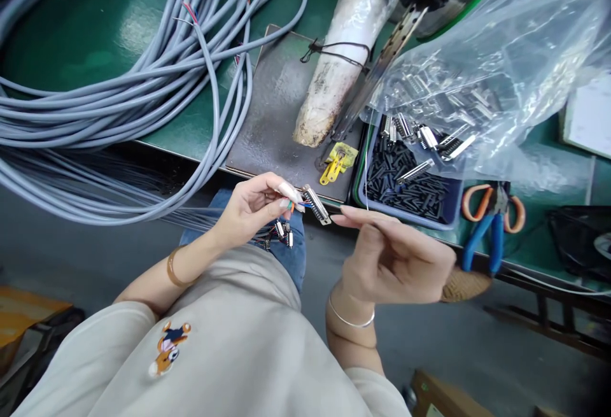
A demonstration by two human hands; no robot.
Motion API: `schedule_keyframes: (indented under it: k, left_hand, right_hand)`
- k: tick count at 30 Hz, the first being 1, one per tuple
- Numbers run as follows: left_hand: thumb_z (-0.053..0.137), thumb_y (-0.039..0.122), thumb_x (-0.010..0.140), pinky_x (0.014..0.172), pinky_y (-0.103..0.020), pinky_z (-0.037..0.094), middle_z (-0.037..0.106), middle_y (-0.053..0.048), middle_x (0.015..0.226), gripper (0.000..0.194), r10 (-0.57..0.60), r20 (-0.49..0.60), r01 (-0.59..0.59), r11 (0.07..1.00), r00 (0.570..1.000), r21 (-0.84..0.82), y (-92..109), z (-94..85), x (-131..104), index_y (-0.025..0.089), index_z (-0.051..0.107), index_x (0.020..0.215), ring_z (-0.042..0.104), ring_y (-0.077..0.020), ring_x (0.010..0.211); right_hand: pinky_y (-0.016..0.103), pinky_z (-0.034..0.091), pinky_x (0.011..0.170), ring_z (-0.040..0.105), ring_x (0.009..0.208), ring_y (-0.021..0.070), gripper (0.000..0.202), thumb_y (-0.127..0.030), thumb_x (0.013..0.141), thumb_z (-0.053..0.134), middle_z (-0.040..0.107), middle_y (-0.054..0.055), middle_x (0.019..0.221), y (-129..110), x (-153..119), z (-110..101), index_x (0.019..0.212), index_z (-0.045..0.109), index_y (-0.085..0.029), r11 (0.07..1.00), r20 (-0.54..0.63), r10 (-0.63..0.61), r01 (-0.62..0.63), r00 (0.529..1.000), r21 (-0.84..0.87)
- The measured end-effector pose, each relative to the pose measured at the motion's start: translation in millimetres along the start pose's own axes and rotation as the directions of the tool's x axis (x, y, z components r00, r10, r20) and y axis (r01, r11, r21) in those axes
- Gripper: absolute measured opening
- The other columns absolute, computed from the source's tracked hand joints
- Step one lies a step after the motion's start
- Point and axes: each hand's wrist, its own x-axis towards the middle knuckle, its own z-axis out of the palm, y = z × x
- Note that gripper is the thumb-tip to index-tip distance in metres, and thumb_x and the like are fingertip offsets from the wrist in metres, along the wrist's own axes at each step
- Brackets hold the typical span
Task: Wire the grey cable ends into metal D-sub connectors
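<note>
My left hand (258,207) is closed in a pinch on thin coloured wires (290,205). From their ends juts a metal D-sub connector (315,205) with a row of pins. My right hand (394,254) is just to the right, its fingers bent and a fingertip close to the connector's lower end; I cannot tell whether they touch. A thin pale strand (366,175) rises from behind these fingers, and what they grip is hidden. Below my left hand, several smaller wired connectors (284,233) hang over my lap.
Grey cables (191,98) loop across the green bench. A soldering iron (353,105) lies beside a wrapped white tube (329,86) over a dark plate (267,111). A blue bin (446,223) holds black sleeves under a bag (520,86) of connectors. Pliers (496,223) lie right.
</note>
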Motion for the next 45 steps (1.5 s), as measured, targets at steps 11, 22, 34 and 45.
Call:
schedule_keyframes:
  k: [11,22,34,45]
  left_hand:
    - [0.076,0.023,0.089,0.062,-0.017,0.057,0.076,-0.005,0.084,0.006,0.086,0.021,-0.086,0.996,0.996,-0.022,0,1.7,1,0.017,0.074,0.091,0.068,-0.0078,0.064]
    - [0.082,0.03,0.082,0.038,-0.013,0.036,0.073,0.0,0.064,0.025,-0.213,-0.184,0.205,0.977,0.959,-0.065,4,12.9,0,0.015,0.062,0.079,0.047,-0.0021,0.038]
    - [0.091,0.029,0.069,0.037,-0.013,0.035,0.069,0.002,0.06,0.036,-0.293,-0.197,0.279,0.955,0.936,-0.095,12,19.7,3,0.015,0.058,0.076,0.045,-0.0018,0.038]
    - [0.086,0.027,0.076,0.059,-0.016,0.054,0.071,-0.001,0.07,0.024,-0.096,-0.166,0.121,0.982,0.981,0.146,12,20.8,1,0.014,0.066,0.079,0.066,-0.0081,0.06]
  right_hand:
    - [0.025,0.062,0.066,0.078,0.078,0.0153,0.018,-0.009,0.082,0.077,0.082,0.002,0.093,-11,4,9,0.094,0.068,-0.02,0.975,0.03,-0.2,0.202,0.979,-0.089]
    - [0.024,0.054,0.055,0.074,0.072,0.0136,0.018,-0.008,0.084,0.075,0.081,0.002,0.095,-12,9,10,0.091,0.066,-0.021,0.99,0.06,-0.069,0.076,0.996,-0.116]
    - [0.024,0.055,0.055,0.078,0.08,0.0155,0.018,-0.008,0.085,0.073,0.082,0.004,0.103,-15,8,16,0.093,0.065,-0.023,0.999,0.091,-0.027,0.029,0.995,-0.022]
    - [0.022,0.037,0.04,0.054,0.044,0.0072,0.01,-0.019,0.093,0.068,0.067,-0.008,0.065,-14,10,5,0.102,0.068,-0.025,0.98,0.018,0.186,-0.184,0.982,-0.075]
